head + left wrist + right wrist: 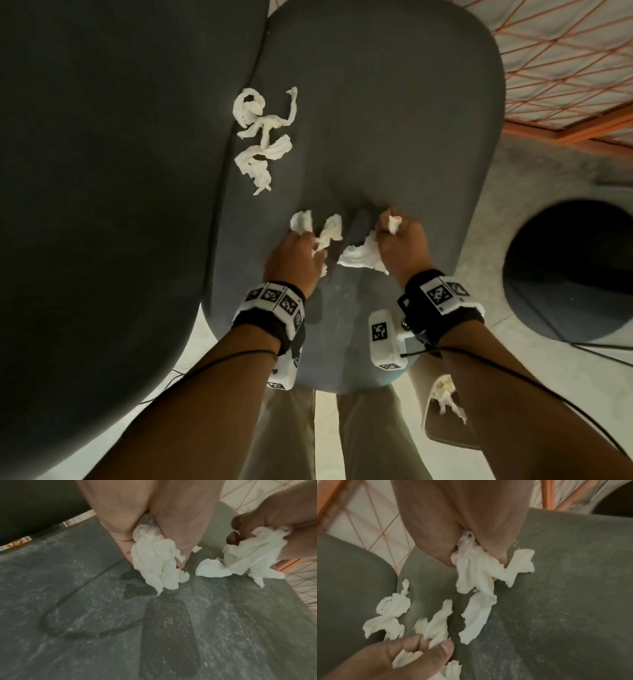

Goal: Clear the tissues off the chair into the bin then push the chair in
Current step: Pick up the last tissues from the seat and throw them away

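A dark grey chair seat [394, 137] fills the head view. My left hand [294, 260] grips a wad of white tissues [329, 233], which shows as a crumpled bunch [154, 563] in the left wrist view. My right hand [400, 243] grips another bunch of tissues [363, 255], hanging from the fist [476, 572] just above the seat. A loose cluster of twisted tissues [262, 137] lies farther back near the seat's left edge, and shows too [392, 609] in the right wrist view. The round dark bin [575, 274] stands on the floor to the right.
A large dark rounded surface [102, 171] overlaps the chair on the left. An orange wire grid [565, 61] lies at the upper right. One more tissue [445, 394] lies low by my right leg. Thin black cables run along both forearms.
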